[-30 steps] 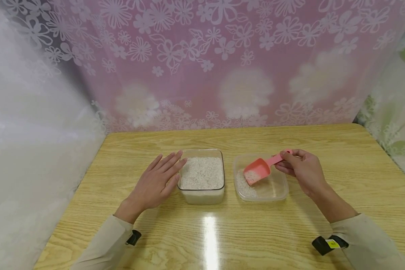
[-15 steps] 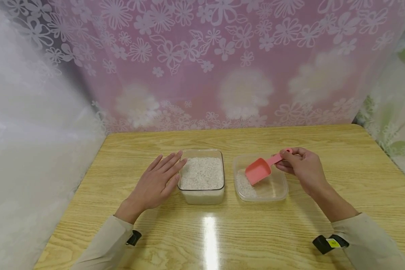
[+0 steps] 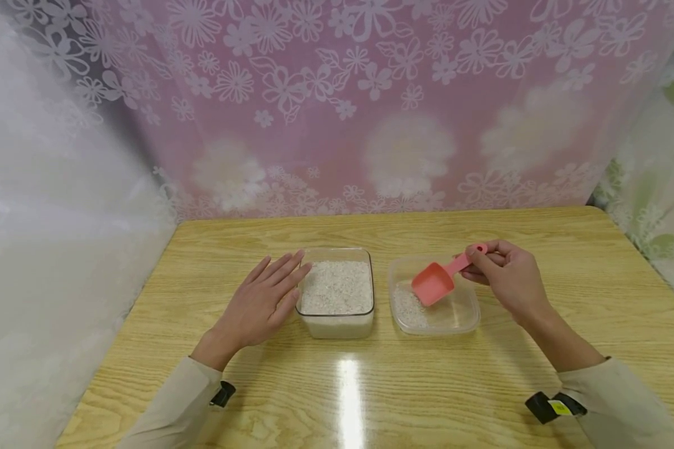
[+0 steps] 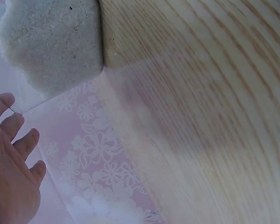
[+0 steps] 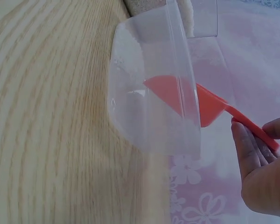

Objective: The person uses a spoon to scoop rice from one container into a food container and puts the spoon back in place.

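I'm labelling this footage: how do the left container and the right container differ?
The left container is mostly filled with white grain, while the right container holds much less. The left container's rim looks dark at the front; the right container's is pale. Both stand lidless on the table.

A translucent plastic container (image 5: 170, 135) stands on a wood-grain table (image 5: 51, 112). The right hand (image 5: 266, 170), just outside the container's rim, pinches the handle of a coral-red scoop (image 5: 212, 105) between thumb and fingers. The scoop's bowl slants over that rim, its front part inside the container, seen through the wall. Pale grains (image 5: 128, 46) lie at one end within the container. Just beyond that end stands a clear box (image 5: 205, 18), and behind the container hangs pink-and-white flowered cloth (image 5: 203, 186).
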